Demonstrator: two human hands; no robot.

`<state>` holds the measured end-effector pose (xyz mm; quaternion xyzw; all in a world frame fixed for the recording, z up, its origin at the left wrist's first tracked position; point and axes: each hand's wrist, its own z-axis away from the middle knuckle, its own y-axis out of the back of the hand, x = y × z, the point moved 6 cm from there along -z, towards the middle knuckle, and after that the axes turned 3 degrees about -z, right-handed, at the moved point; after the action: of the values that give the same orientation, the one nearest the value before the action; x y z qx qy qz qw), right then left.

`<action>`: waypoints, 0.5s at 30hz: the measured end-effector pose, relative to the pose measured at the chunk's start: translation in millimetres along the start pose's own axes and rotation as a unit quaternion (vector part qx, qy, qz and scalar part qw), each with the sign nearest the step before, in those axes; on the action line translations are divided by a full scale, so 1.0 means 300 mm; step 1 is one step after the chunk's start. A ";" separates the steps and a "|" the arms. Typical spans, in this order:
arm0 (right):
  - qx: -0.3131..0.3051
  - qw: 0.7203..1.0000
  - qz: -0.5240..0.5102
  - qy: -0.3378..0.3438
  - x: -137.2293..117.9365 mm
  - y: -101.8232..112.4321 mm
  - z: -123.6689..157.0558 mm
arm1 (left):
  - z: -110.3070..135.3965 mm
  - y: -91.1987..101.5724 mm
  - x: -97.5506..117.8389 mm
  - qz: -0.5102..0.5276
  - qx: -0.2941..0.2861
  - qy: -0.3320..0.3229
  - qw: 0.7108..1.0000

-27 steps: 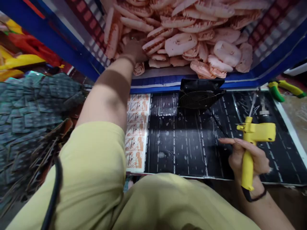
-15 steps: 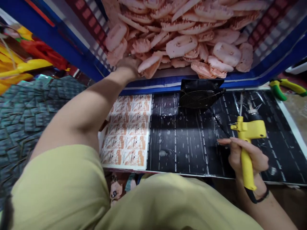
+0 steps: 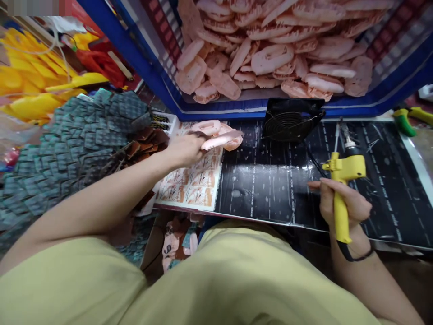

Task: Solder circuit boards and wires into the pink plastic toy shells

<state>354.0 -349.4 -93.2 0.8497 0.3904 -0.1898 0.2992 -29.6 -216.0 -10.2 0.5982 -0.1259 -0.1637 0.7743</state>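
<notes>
A big blue bag [image 3: 162,90] holds a heap of flat pink rubbery pieces [image 3: 280,49]. Below it lies a shiny black mat [image 3: 270,189]. The right hand [image 3: 341,205] grips a yellow plastic gun-shaped tool [image 3: 343,180] over the mat. The left hand [image 3: 184,149] pinches a few soft pink pieces [image 3: 219,135] above the mat's left edge.

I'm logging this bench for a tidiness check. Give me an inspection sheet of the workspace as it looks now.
Surface: black mat, speckled with pale drips; printed sheet at its left edge.
Job's things: pink pieces in the left hand; yellow tool in the right hand; blue bin of pink pieces behind.
Clutter: small black fan; green-handled pliers.
Grippers: left hand closed on the pink pieces; right hand closed on the tool handle.
Cables: black cord from the fan.
Surroundings: grey-green card heap; yellow parts.
</notes>
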 end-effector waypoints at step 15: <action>-0.264 0.955 -0.015 0.133 -0.244 -0.224 -0.025 | -0.041 -0.066 0.143 -0.048 0.033 0.018 0.998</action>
<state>256.9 -350.1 -71.1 0.7519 0.4761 0.0304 0.4550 12.4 -227.0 -32.6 0.6314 -0.0882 -0.1860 0.7477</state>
